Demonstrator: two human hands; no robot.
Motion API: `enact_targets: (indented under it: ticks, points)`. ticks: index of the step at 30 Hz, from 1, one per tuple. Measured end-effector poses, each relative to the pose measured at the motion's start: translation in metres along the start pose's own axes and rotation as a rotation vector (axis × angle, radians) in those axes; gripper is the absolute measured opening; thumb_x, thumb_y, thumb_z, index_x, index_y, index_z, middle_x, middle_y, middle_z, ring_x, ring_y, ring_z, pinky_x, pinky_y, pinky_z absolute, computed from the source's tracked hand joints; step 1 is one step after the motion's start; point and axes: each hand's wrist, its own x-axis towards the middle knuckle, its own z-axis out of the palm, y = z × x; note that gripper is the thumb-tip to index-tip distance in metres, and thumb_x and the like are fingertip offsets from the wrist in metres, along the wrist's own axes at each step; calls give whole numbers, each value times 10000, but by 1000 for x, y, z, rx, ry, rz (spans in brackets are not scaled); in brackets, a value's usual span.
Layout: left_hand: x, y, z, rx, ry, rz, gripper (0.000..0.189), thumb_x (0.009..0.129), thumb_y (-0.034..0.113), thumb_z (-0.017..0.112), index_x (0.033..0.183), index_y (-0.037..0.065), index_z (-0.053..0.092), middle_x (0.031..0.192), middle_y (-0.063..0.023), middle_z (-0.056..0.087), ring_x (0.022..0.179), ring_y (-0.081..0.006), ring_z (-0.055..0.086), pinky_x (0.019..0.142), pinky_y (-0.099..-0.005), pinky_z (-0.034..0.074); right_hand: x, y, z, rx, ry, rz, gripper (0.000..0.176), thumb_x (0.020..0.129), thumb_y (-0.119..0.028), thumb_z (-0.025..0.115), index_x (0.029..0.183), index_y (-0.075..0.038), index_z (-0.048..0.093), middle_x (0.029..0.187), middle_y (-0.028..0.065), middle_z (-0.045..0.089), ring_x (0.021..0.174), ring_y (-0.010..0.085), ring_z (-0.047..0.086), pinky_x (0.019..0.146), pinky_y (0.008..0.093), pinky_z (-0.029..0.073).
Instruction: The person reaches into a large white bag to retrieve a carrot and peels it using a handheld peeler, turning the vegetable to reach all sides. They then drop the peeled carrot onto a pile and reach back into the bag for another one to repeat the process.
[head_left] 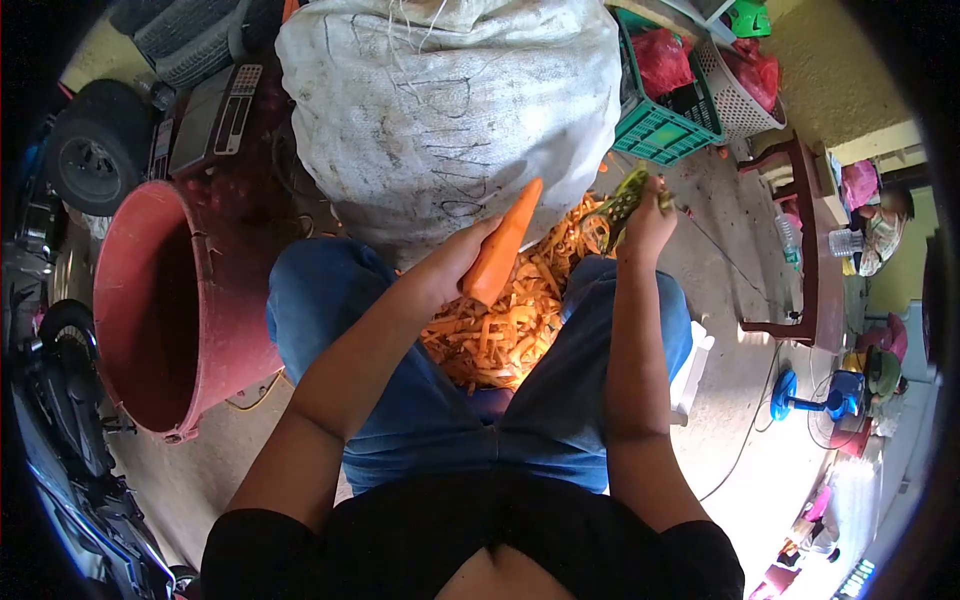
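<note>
A large orange carrot (505, 245) is gripped in my left hand (462, 262), its narrow tip slanting up and to the right. My right hand (650, 222) is closed around a green peeler (624, 200), held to the right of the carrot and apart from it. Between my knees, a heap of orange peelings (498, 340) lies on the floor and reaches up toward the peeler. Just beyond the carrot stands a big white sack (450, 110) with dark lettering.
On the left, a red barrel (240, 300) lies tilted with its mouth open. A green crate (665, 135) and a white basket (735, 95) hold red bags at upper right. Farther right are a wooden table (825, 250), a blue fan (835, 400) and a person (883, 238).
</note>
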Motion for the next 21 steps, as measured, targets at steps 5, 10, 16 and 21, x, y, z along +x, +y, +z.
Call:
enact_targets:
  ticks: [5, 10, 16, 21]
  points:
    - [3, 4, -8, -81, -18, 58, 396, 854, 373, 290, 966, 23, 438, 689, -97, 529, 604, -188, 539, 523, -304, 453, -19, -14, 4, -466, -460, -268, 211, 785, -207, 508, 819, -3, 551, 587, 152, 533, 549, 222, 528, 517, 316, 389]
    - [-2, 9, -9, -171, -121, 66, 358, 808, 332, 397, 1005, 35, 431, 750, -92, 530, 677, -178, 535, 533, -305, 451, -47, -18, 10, -844, -822, -448, 148, 722, -178, 510, 744, -32, 507, 623, 192, 536, 596, 354, 530, 538, 428, 413]
    - [-9, 10, 1, -13, -69, 119, 380, 654, 101, 598, 988, 45, 425, 816, -74, 507, 714, -168, 525, 588, -292, 454, -67, -11, 16, -980, -909, -527, 116, 703, -163, 489, 722, -49, 485, 634, 159, 543, 609, 343, 534, 554, 424, 427]
    - [-12, 13, 3, -42, -76, 123, 445, 638, 48, 609, 1029, 54, 399, 836, -69, 491, 719, -166, 521, 626, -282, 452, -69, -15, 17, -1019, -964, -510, 116, 673, -135, 513, 752, -55, 482, 683, 158, 539, 639, 336, 525, 554, 420, 409]
